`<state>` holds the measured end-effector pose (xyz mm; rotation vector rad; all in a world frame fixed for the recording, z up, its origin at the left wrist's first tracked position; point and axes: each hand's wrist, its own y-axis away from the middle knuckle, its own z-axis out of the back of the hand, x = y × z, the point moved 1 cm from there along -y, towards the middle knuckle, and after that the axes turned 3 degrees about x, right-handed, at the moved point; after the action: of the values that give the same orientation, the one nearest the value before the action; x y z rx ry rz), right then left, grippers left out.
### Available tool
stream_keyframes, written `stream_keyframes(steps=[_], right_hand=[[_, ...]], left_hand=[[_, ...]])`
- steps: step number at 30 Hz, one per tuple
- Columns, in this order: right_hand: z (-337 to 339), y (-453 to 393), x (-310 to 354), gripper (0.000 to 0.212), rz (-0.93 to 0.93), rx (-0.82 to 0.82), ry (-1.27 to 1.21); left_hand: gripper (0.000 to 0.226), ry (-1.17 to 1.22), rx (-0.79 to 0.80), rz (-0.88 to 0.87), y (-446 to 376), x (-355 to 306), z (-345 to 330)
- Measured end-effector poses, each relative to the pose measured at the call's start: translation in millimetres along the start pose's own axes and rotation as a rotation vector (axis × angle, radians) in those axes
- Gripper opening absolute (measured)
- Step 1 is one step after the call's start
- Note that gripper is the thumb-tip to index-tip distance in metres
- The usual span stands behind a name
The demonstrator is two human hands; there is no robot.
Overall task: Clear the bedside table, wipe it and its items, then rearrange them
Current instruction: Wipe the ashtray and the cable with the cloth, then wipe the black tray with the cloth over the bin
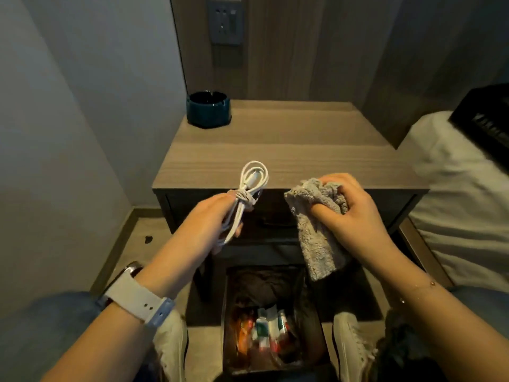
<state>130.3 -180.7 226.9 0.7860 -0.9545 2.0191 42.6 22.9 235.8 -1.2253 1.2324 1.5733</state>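
Note:
The wooden bedside table (289, 150) stands ahead of me, with a dark blue ashtray (208, 107) at its back left corner. My left hand (209, 219) grips a coiled white charging cable (252, 183) just in front of the table's front edge; the loop sticks up over the tabletop. My right hand (355, 208) holds a bunched grey cloth (316, 232), whose lower end hangs down in front of the drawer.
A small bin (228, 321) with colourful wrappers sits on the floor between my white shoes (349, 346). A bed with white bedding (462, 205) is at the right, carrying a black object (487, 117). A wall socket panel (224, 20) is above the table.

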Motion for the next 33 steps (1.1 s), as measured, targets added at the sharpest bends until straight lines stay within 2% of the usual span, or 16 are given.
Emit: stream_keyframes(steps=[2,5,7,10,12,16,21,23,26,29,33], right_hand=[[10,-29,19,0.025,0.006,0.032,0.066],[10,-82,44,0.027,0.031,0.092,0.180],[-1,-117,56,0.027,0.038,0.137,0.256],[-31,-163,62,0.026,-0.045,0.195,0.311],[-56,-188,56,0.029,-0.100,0.242,0.394],[-91,-218,41,0.029,-0.190,0.348,0.468],[-83,-212,41,0.046,-0.093,0.263,0.325],[-71,-199,46,0.045,-0.029,0.204,0.230],[-48,-173,51,0.040,0.035,0.141,0.136],[-19,-144,53,0.035,0.017,0.094,0.051],[26,-101,47,0.031,-0.056,0.068,-0.028]], left_hand=[[0.029,-0.050,-0.092,-0.014,-16,-30,18],[0.025,-0.332,-0.241,-0.085,-45,-63,47],[0.026,-0.490,-0.312,-0.121,-64,-74,64],[0.029,-0.714,-0.395,-0.093,-100,-72,83],[0.028,-0.785,-0.413,-0.054,-123,-65,88],[0.026,-0.733,-0.386,-0.017,-156,-52,87],[0.035,-1.030,-0.405,0.049,-149,-57,85],[0.038,-0.991,-0.422,-0.008,-135,-62,81],[0.035,-0.812,-0.416,-0.194,-112,-74,68],[0.026,-0.529,-0.338,-0.352,-85,-91,42],[0.023,-0.360,-0.228,-0.426,-57,-105,-5]])
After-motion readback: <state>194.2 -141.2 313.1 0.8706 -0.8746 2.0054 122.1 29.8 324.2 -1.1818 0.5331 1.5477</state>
